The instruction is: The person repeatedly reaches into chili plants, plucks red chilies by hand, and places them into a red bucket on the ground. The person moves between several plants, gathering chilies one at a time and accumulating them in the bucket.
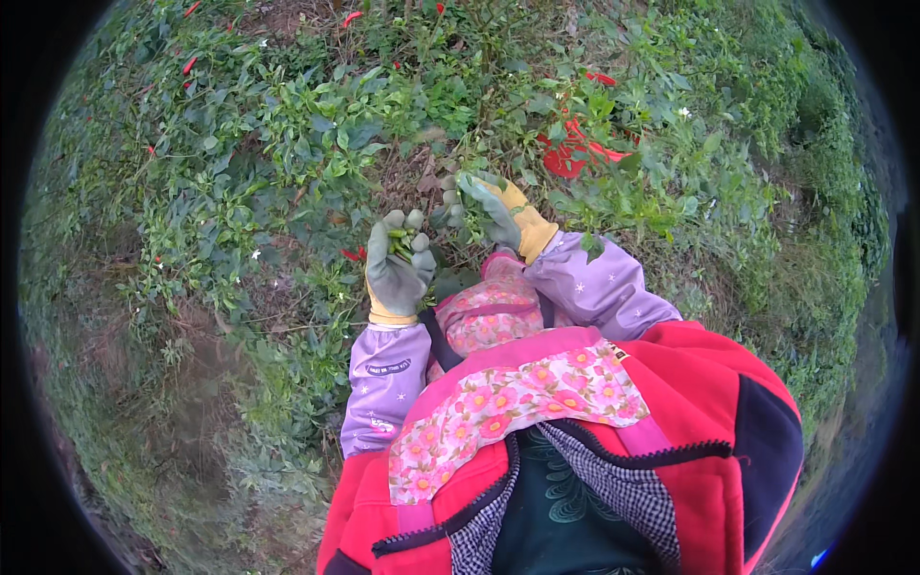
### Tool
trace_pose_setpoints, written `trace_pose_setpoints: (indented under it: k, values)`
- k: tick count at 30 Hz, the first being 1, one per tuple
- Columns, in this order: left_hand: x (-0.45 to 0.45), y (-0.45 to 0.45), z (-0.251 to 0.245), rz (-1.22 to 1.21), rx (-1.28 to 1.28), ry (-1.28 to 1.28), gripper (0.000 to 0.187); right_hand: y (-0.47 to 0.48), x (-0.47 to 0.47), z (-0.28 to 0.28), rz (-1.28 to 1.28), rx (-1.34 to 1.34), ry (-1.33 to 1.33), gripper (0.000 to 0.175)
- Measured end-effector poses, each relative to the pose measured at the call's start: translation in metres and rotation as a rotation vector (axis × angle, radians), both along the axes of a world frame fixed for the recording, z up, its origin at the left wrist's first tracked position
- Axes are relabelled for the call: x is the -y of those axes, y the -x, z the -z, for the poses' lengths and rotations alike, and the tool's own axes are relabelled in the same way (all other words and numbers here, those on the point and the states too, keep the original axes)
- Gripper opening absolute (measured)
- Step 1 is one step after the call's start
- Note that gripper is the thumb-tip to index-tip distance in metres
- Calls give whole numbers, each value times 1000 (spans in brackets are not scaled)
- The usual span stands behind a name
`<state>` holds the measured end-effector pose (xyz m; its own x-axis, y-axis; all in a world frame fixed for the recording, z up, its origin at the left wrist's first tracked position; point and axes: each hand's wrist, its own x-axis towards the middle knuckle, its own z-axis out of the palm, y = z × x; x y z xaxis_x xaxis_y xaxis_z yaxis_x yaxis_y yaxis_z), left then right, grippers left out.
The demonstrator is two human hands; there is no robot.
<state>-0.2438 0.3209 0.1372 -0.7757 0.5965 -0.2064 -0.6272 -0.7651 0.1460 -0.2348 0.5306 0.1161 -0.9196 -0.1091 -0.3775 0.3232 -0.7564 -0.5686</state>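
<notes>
Several green chili peppers [400, 246] lie in the palm of my left hand [397, 277], its gloved fingers curled around them. The glove is grey-green with a yellow cuff. Just to the right, my right hand [496, 212], in a similar glove, reaches into the leaves of a pepper plant [471, 223]. Its fingers are bent around leafy sprigs; whether they grip a stem or a pepper is hidden. Beneath the hands hangs a pink floral cloth apron [496, 309], partly bunched up.
Dense pepper plants [287, 136] with small white flowers surround both hands. A cluster of bright red peppers [568, 154] shows beyond my right hand. More red peppers [352, 254] sit close to my left hand. Dry stalks and ground litter [410, 172] lie between plants ahead.
</notes>
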Motion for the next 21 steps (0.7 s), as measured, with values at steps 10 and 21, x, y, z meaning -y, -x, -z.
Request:
trace_pose_setpoints:
  k: [10, 21]
  values:
    - [-32, -9, -9, -223, -29, 217, 39, -18, 43, -3, 7, 245, 363, 42]
    - [-55, -23, -22, -155, -474, 830, 55, -27, 48, 39, -41, -79, 641, 39]
